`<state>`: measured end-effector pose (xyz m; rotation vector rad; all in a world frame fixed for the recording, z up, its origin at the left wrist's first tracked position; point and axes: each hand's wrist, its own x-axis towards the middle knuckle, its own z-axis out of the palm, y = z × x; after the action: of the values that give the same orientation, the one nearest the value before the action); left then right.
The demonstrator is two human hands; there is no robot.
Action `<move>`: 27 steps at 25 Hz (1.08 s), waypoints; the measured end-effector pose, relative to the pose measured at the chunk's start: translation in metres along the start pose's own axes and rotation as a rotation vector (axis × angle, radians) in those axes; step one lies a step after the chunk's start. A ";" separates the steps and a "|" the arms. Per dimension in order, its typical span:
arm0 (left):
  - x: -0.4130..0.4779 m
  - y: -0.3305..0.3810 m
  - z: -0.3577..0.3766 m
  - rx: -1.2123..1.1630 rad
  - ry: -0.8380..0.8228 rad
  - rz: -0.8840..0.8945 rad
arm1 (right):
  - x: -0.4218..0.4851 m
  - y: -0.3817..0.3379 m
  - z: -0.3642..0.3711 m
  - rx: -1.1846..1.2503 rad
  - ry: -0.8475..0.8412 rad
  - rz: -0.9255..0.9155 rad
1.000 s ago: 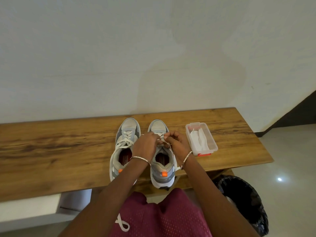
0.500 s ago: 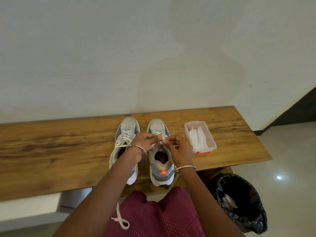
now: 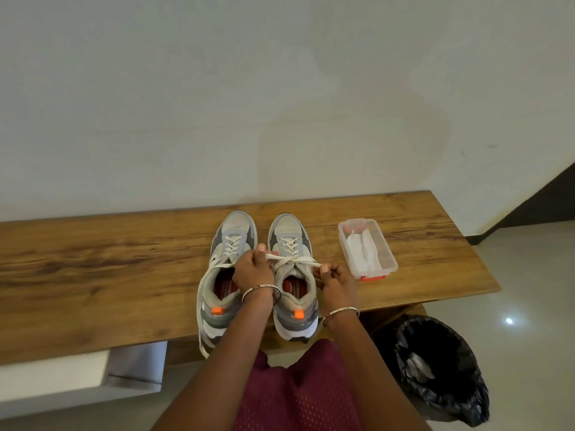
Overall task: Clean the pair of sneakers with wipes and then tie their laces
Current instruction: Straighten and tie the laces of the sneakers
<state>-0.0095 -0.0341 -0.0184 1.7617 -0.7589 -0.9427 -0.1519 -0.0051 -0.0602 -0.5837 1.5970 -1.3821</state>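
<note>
On the bench (image 3: 93,275), left hand (image 3: 253,270) and right hand (image 3: 337,279) pinch one sneaker's (image 3: 295,306) laces (image 3: 292,259), near a clear box (image 3: 385,255) holding wipes (image 3: 364,251).

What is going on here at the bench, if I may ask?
A person is tying the right sneaker on the bench. The left hand and right hand each pinch one end of its laces, pulled out sideways, with no bow formed yet. The left sneaker beside it has loose laces, one trailing over the bench edge. An open box of wipes stands to the right, and a bin sits on the floor.
</note>
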 end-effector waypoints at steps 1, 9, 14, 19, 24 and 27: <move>-0.005 0.001 0.002 0.066 0.058 0.019 | 0.001 0.002 0.002 -0.004 0.013 -0.003; -0.017 0.006 0.011 0.127 0.302 0.016 | 0.000 0.003 0.013 -0.062 0.159 -0.042; -0.017 0.005 0.013 0.142 0.271 -0.002 | 0.000 0.005 0.020 -0.084 0.258 -0.023; -0.021 0.019 -0.009 0.314 -0.005 0.061 | -0.010 -0.017 0.002 -0.075 0.038 -0.050; -0.036 0.022 -0.078 0.383 -0.184 0.575 | -0.080 -0.022 -0.009 -0.611 -0.150 -0.572; -0.031 0.007 -0.119 0.654 -0.134 0.724 | -0.106 -0.009 -0.009 -0.890 -0.263 -0.568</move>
<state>0.0765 0.0434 0.0242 1.7272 -1.7886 -0.3226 -0.1118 0.0842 -0.0179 -1.7739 1.8544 -0.8272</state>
